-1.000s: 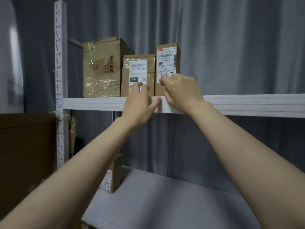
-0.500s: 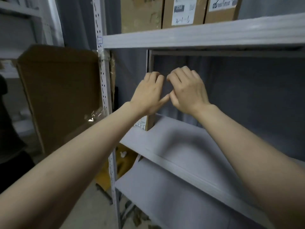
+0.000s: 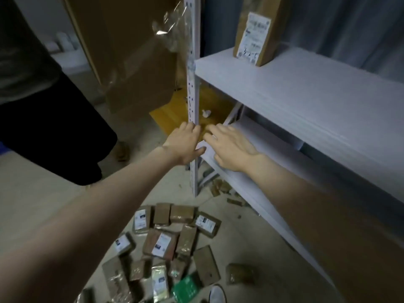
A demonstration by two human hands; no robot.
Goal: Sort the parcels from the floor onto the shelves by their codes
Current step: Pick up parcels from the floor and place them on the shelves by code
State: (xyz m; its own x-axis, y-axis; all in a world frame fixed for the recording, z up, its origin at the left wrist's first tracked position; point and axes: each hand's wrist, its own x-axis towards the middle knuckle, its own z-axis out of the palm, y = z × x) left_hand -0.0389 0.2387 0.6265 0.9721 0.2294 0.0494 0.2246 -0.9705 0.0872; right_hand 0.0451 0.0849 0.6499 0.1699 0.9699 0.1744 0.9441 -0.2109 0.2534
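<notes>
Pale floor [image 3: 43,211] near me carries many brown parcels [image 3: 166,241] in a loose heap. On the white shelf [image 3: 306,88] at the far right I see only one parcel [image 3: 254,31] standing. My left hand [image 3: 184,145] and my right hand [image 3: 229,149] hover side by side, fingers loose and almost straight, holding nothing. I judge that most sorting is not done yet.

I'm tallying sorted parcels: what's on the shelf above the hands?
One brown labelled parcel stands upright near the left end of the shelf. The frame cuts off its top and the shelf's right end.
</notes>
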